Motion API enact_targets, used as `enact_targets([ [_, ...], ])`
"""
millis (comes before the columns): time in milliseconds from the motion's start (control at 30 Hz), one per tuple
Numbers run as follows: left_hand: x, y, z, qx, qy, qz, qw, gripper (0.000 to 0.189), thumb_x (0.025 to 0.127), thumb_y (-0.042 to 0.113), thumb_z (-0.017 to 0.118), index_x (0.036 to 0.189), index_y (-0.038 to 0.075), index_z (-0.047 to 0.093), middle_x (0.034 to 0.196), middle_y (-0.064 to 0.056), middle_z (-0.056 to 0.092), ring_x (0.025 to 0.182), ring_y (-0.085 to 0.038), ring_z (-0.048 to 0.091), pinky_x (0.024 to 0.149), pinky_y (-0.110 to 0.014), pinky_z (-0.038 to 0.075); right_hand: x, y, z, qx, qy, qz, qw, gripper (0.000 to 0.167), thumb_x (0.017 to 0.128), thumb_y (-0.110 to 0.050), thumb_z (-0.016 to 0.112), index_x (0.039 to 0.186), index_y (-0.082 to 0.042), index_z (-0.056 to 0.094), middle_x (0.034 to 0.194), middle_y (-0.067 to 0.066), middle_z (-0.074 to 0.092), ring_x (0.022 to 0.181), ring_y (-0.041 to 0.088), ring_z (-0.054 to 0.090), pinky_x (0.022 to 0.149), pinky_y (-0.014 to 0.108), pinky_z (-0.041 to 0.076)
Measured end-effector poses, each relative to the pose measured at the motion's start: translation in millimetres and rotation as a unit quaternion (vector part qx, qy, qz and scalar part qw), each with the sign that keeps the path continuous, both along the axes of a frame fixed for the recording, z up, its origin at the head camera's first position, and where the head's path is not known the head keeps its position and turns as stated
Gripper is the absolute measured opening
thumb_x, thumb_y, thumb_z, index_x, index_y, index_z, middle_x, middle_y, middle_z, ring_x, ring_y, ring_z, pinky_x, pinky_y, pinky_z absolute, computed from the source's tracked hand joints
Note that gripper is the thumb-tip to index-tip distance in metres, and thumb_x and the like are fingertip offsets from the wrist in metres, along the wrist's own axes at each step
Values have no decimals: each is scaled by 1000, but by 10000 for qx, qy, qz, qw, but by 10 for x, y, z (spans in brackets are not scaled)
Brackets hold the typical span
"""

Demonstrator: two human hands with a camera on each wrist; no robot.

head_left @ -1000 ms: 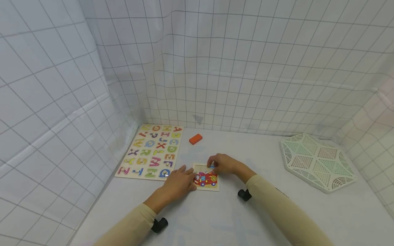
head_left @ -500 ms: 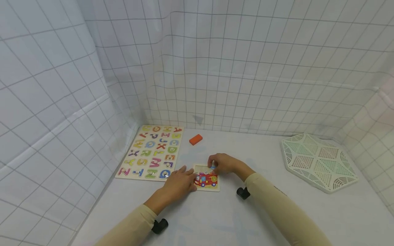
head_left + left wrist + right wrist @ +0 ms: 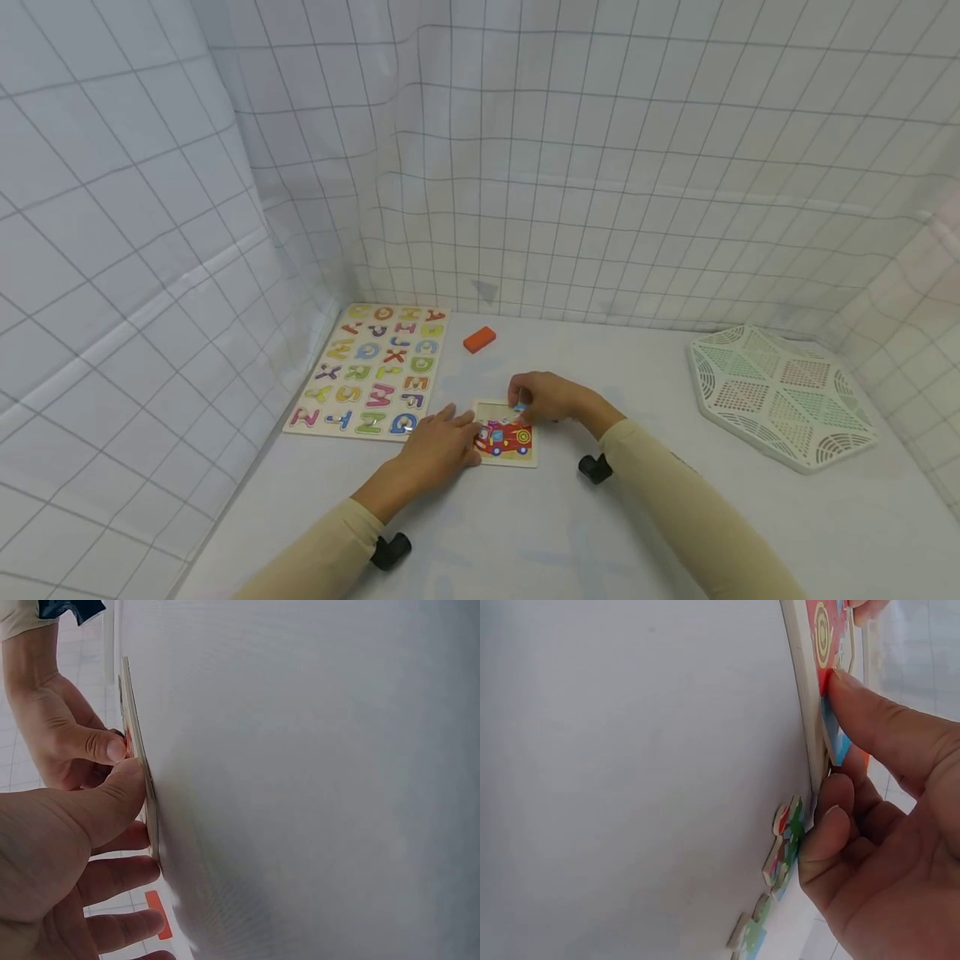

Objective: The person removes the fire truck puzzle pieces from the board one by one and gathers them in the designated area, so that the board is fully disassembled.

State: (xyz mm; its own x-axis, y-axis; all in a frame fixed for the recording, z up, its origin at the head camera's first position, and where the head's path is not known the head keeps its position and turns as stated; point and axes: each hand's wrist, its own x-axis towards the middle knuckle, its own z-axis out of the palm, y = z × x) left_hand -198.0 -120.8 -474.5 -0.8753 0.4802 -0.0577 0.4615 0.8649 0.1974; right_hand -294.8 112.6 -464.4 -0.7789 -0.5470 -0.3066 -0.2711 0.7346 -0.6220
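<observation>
A small wooden jigsaw tray (image 3: 501, 462) with a red fire truck picture lies on the white table. My left hand (image 3: 437, 446) rests along its left side, fingers spread fairly straight, the thumb at the near corner. At the far right corner of the tray, my right hand (image 3: 551, 397) pinches a blue-edged puzzle piece (image 3: 830, 729). That piece sits tilted at the tray's edge, the thumb on its face, and is partly hidden by the fingers. Loose puzzle pieces (image 3: 784, 844) with green and red print lie on the table just beside the right hand.
An alphabet puzzle board (image 3: 393, 391) full of coloured letters lies to the left. Farther back is an orange block (image 3: 479, 339). A white perforated hexagonal panel (image 3: 780, 400) lies on the right. Gridded white curtains (image 3: 570, 167) enclose the table at the back and sides.
The right hand's fingers shift slightly at the tray's far right corner, still pinching the puzzle piece. The left hand and the tray stay in place.
</observation>
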Motion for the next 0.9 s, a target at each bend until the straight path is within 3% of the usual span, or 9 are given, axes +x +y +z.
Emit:
enact_targets([
  [133, -2, -4, 1, -24, 67, 11, 10000, 52, 94, 39, 73, 137, 11, 65, 147, -10, 58, 142, -41, 45, 111, -61, 41, 26, 9, 22, -102, 81, -101, 9999, 22, 90, -15, 79, 105, -17, 64, 93, 3, 58, 82, 19, 55, 65, 28, 49],
  [267, -2, -2, -9, -25, 69, 5, 10000, 52, 94, 39, 73, 137, 11, 65, 147, -10, 58, 142, -41, 44, 110, -61, 41, 52, 37, 44, -153, 146, -206, 9996, 13, 90, -17, 79, 99, -14, 69, 90, 2, 59, 83, 18, 55, 65, 28, 49],
  [500, -5, 5, -14, -84, 102, 9, 9999, 52, 94, 39, 73, 137, 11, 65, 147, -10, 58, 142, -41, 45, 110, -60, 42, 38, 133, 21, -670, -143, -290, 9972, 4, 94, -18, 74, 97, -17, 71, 90, 0, 64, 83, 18, 56, 67, 30, 48],
  [733, 7, 9, -4, -68, 53, -7, 10000, 53, 94, 39, 74, 137, 11, 64, 148, -10, 57, 143, -41, 44, 111, -61, 41, 29, 319, 8, -1628, -403, -889, 9818, 15, 98, -20, 69, 109, -12, 75, 97, 0, 68, 81, 17, 55, 69, 29, 49],
  [900, 9, 9, -18, -57, 66, 6, 10000, 53, 94, 39, 74, 138, 12, 64, 148, -9, 57, 143, -40, 44, 111, -61, 41, 49, 529, 35, -1979, -689, -1290, 9693, 27, 102, -19, 63, 125, -6, 70, 83, 4, 56, 69, 18, 48, 68, 30, 45],
])
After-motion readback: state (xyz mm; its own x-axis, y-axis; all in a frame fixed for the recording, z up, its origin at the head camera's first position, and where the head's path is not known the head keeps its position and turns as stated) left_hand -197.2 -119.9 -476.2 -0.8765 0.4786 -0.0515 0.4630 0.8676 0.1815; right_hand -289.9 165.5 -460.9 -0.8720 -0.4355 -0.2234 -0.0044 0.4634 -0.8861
